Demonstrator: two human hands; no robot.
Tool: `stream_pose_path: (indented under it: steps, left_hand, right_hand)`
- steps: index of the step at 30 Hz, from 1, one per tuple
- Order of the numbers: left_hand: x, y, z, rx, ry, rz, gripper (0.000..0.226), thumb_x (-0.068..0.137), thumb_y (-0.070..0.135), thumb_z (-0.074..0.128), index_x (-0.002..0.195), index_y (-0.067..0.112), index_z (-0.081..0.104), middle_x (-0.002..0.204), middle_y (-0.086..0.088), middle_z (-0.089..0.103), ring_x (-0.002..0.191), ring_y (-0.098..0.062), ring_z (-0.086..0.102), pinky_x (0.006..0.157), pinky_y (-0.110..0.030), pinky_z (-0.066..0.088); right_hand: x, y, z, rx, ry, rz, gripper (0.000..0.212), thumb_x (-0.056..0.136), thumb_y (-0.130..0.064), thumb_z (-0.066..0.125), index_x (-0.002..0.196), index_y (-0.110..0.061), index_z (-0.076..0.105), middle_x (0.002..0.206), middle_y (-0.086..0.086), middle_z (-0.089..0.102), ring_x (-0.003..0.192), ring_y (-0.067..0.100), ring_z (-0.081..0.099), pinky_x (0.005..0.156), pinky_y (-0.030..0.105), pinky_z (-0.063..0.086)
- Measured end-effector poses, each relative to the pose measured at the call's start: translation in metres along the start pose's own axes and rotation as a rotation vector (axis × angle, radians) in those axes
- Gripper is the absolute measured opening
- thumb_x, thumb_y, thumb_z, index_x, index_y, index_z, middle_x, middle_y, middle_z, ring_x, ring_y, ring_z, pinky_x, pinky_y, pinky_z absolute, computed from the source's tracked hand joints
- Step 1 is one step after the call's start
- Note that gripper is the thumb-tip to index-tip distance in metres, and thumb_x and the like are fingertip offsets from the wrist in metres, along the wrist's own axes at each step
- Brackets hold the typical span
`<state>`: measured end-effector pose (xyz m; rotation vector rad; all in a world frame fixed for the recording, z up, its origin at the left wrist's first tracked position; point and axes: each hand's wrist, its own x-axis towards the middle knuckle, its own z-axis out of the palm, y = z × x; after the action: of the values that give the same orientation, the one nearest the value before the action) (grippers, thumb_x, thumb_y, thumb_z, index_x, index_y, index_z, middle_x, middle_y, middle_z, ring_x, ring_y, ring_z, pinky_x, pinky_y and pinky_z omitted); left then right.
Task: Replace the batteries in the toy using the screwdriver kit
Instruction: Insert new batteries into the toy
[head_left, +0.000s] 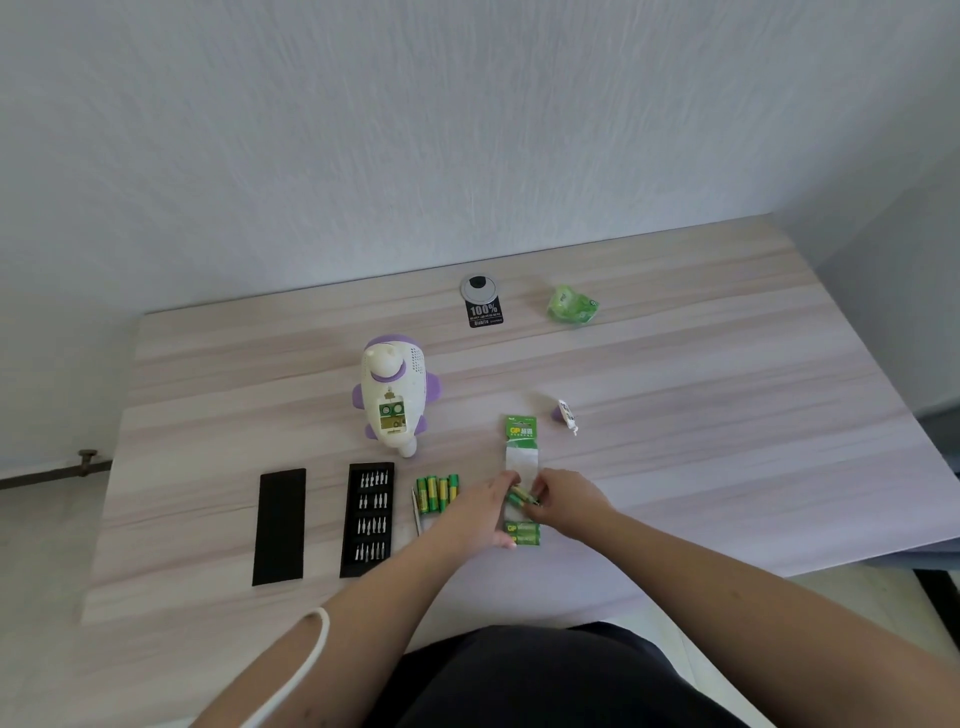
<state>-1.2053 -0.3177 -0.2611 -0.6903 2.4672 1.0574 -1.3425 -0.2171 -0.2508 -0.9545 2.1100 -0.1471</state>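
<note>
Hands, left (485, 512) and right (563, 501), pinch green batteries (521, 500) over the green-and-white paper battery pack (521, 452) on the pale wooden bench (727, 415).

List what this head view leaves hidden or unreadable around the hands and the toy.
- Battery pack: its middle is covered by the left hand and right hand.
- Battery count in that pack: fingers hide it.
- Toy: whether its open compartment holds any cells is too small to tell.
- Bit tips in the screwdriver kit: too small.
- Loose batteries: partly behind the left hand.

Toy (395, 395) behind bit tray (367, 519) — lid (279, 526) left, loose batts (437, 492) right, on table (727, 415)
</note>
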Motion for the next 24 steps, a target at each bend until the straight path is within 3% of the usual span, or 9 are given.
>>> stream_pose_path:
  steps: [4, 11, 17, 20, 24]
  left_hand:
    - [0.001, 0.000, 0.000, -0.010, -0.009, -0.003, 0.093, 0.069, 0.023, 0.086, 0.144, 0.017, 0.030, 0.139, -0.009, 0.052, 0.123, -0.026, 0.054, 0.101, -0.032, 0.042]
    - [0.002, 0.000, 0.000, -0.026, -0.020, -0.017, 0.101, 0.069, 0.023, 0.086, 0.149, 0.018, 0.023, 0.145, -0.008, 0.048, 0.128, -0.026, 0.051, 0.105, -0.032, 0.038]
    - [0.001, 0.001, 0.000, -0.020, -0.016, -0.019, 0.103, 0.071, 0.025, 0.085, 0.150, 0.019, 0.019, 0.141, -0.010, 0.051, 0.123, -0.026, 0.054, 0.101, -0.032, 0.040]
    - [0.002, 0.001, 0.000, -0.016, -0.016, -0.026, 0.103, 0.071, 0.024, 0.084, 0.150, 0.020, 0.019, 0.134, -0.011, 0.055, 0.119, -0.027, 0.056, 0.098, -0.032, 0.041]
    - [0.004, -0.001, 0.000, -0.002, -0.025, -0.034, 0.104, 0.070, 0.025, 0.085, 0.150, 0.023, 0.017, 0.115, -0.015, 0.062, 0.106, -0.028, 0.061, 0.083, -0.030, 0.043]
  right_hand:
    - [0.004, -0.012, 0.005, -0.166, 0.003, 0.014, 0.041, 0.082, -0.044, 0.059, 0.107, -0.012, 0.055, 0.106, 0.005, 0.059, 0.099, 0.026, 0.061, 0.069, 0.032, 0.045]
    - [0.008, -0.020, 0.011, -0.200, 0.013, 0.081, 0.036, 0.091, -0.028, 0.051, 0.121, -0.007, 0.051, 0.120, 0.012, 0.053, 0.111, 0.029, 0.056, 0.082, 0.034, 0.045]
    - [0.007, -0.010, 0.002, -0.198, -0.048, 0.006, 0.040, 0.095, -0.038, 0.053, 0.119, -0.006, 0.053, 0.117, 0.013, 0.055, 0.106, 0.028, 0.058, 0.082, 0.034, 0.045]
    - [0.005, -0.008, -0.004, -0.187, -0.052, 0.016, 0.036, 0.094, -0.038, 0.056, 0.115, -0.008, 0.055, 0.113, 0.011, 0.059, 0.103, 0.027, 0.060, 0.074, 0.031, 0.042]
    - [0.002, -0.002, -0.014, -0.126, -0.056, 0.063, 0.028, 0.094, -0.034, 0.057, 0.106, -0.009, 0.059, 0.104, 0.011, 0.066, 0.089, 0.024, 0.061, 0.066, 0.028, 0.039]
